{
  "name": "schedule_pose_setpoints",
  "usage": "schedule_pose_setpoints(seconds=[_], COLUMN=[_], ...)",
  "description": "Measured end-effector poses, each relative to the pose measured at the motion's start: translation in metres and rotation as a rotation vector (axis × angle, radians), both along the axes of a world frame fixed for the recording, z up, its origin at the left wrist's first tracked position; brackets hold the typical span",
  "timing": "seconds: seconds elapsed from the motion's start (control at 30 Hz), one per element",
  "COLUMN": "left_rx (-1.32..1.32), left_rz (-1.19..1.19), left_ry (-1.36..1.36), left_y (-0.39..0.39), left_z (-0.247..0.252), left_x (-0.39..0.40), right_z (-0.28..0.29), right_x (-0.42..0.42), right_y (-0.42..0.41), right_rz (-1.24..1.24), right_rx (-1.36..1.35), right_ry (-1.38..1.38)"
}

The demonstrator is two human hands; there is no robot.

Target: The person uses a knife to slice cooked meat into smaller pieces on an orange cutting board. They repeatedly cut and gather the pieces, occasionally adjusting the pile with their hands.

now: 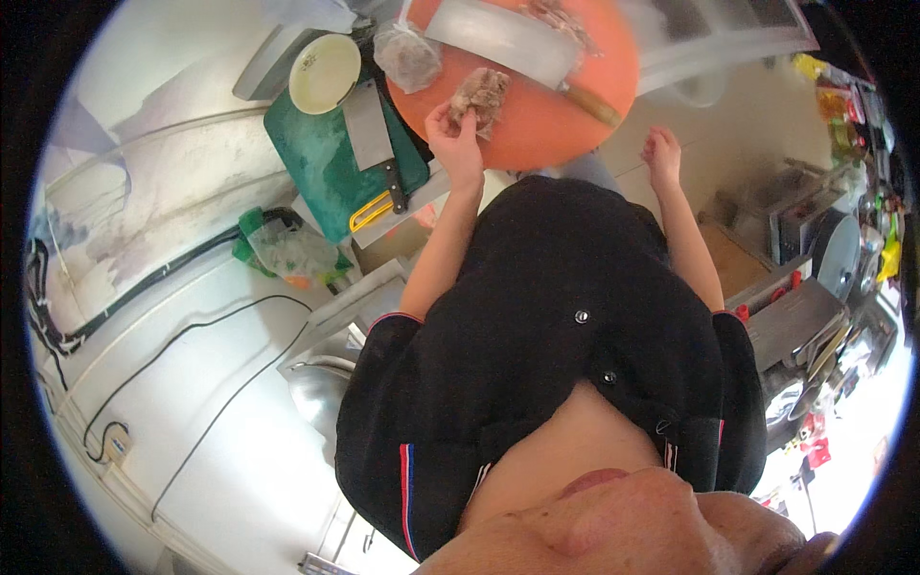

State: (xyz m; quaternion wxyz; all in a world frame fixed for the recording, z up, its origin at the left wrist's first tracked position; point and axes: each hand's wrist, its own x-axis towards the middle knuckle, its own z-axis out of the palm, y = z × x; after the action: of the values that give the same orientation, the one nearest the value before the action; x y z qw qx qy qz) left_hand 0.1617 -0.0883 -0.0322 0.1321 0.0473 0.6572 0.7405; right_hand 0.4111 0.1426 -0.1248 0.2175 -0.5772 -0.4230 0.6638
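Note:
My left hand [460,144] grips a clear plastic bag of brownish meat pieces [480,97] over the near left part of a round orange cutting board [532,136]. My right hand [661,152] is held beside the board's right edge, its fingers curled; whether it holds anything is unclear. A wide cleaver [507,44] lies across the board, its wooden handle [593,106] towards my right hand. Sliced meat [559,20] lies behind the blade. At the board's left edge sits another tied clear plastic bag [407,57].
Left of the round board lies a green cutting board [316,154] with a black-handled cleaver [370,129], a pale plate [325,74] and a yellow-handled tool [371,210]. Plastic bags [287,248] hang nearer me. Metal shelving and pans [837,251] stand to the right.

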Motion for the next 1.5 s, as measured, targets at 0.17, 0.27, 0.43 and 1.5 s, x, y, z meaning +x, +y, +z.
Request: schedule_pose_setpoints(seconds=[0.17, 0.27, 0.43, 1.5], left_rx=[-0.094, -0.092, -0.219, -1.079], left_rz=[0.040, 0.048, 0.019, -0.854], left_ry=[0.080, 0.137, 0.497, 1.160], left_y=[-0.003, -0.003, 0.001, 0.044], left_z=[0.003, 0.009, 0.025, 0.038], left_x=[-0.011, -0.015, -0.022, -0.040], right_z=[0.038, 0.065, 0.083, 0.089], right_x=[-0.007, -0.022, -0.072, -0.138], right_y=[0.008, 0.012, -0.005, -0.024], right_rz=[-0.064, 0.128, 0.652, 1.147], right_rx=[0.099, 0.346, 0.936, 1.189], right_ry=[-0.008, -0.081, -0.113, -0.481])
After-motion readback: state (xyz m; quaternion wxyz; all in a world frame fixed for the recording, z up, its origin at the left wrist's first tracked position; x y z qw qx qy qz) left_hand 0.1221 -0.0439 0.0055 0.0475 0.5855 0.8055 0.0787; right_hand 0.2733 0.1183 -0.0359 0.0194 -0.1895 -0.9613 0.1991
